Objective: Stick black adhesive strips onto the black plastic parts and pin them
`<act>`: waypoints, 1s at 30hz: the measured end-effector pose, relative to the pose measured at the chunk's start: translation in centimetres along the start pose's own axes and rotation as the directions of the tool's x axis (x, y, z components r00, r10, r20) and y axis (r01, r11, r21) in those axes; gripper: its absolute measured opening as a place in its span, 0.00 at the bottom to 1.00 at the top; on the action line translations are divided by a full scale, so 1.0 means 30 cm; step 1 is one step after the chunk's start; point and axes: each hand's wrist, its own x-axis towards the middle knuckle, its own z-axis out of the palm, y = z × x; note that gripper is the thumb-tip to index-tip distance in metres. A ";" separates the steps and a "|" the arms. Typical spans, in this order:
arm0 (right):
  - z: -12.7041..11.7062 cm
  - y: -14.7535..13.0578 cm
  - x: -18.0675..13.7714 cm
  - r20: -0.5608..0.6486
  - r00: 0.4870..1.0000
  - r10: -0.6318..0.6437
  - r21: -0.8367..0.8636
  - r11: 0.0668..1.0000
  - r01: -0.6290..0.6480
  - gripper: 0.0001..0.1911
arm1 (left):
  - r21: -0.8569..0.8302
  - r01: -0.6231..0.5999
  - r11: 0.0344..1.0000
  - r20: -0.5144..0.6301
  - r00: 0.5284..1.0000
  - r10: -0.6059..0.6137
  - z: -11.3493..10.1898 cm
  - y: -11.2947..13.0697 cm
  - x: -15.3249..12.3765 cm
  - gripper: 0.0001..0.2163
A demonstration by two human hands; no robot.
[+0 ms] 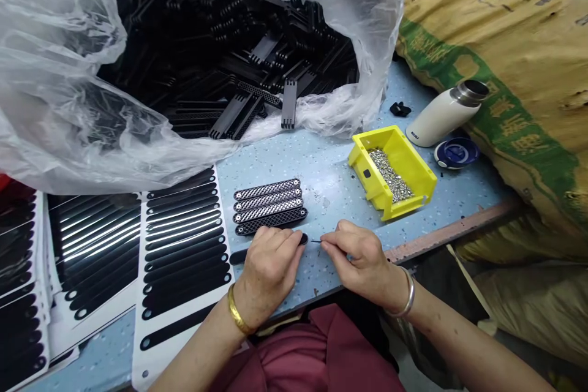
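My left hand (272, 263) is closed over a slim black round-ended bar (239, 256), whose two ends stick out on either side of the fingers. Just right of the bar's far end, my right hand (356, 260) pinches a thin dark sliver (316, 241) between thumb and forefinger; what exactly it is, I cannot make out. Above my left hand lies a row of several black bars (269, 205) with a crosshatched face and small metal dots at their ends. A yellow bin (425, 187) holding many small shiny metal parts (390, 176) stands beyond my right hand.
Sheets of black round-ended strips (184, 251) cover the left of the blue speckled table (331, 177). Behind, a clear plastic bag (59, 73) is full of black slotted parts (229, 43). A white bottle (441, 116), its blue lid (456, 152) and a yellow sack (496, 30) are at right.
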 end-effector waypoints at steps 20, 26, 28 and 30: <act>0.011 -0.014 0.049 0.092 0.994 -0.057 -0.129 0.989 0.069 0.15 | -0.032 0.002 0.999 -0.006 1.000 -0.003 0.002 -0.003 -0.006 0.09; -0.004 -0.030 0.087 0.207 0.973 -0.103 -0.228 0.962 0.151 0.13 | -0.031 0.001 1.000 0.008 1.000 -0.001 0.007 -0.008 -0.012 0.09; -0.015 -0.045 0.117 0.283 0.952 -0.114 -0.282 0.939 0.196 0.11 | -0.031 0.001 1.000 0.012 1.000 -0.001 0.007 -0.008 -0.012 0.09; -0.027 -0.068 0.158 0.402 0.911 -0.092 -0.335 0.911 0.240 0.09 | -0.034 0.006 0.999 0.021 1.000 -0.005 0.005 -0.008 -0.010 0.08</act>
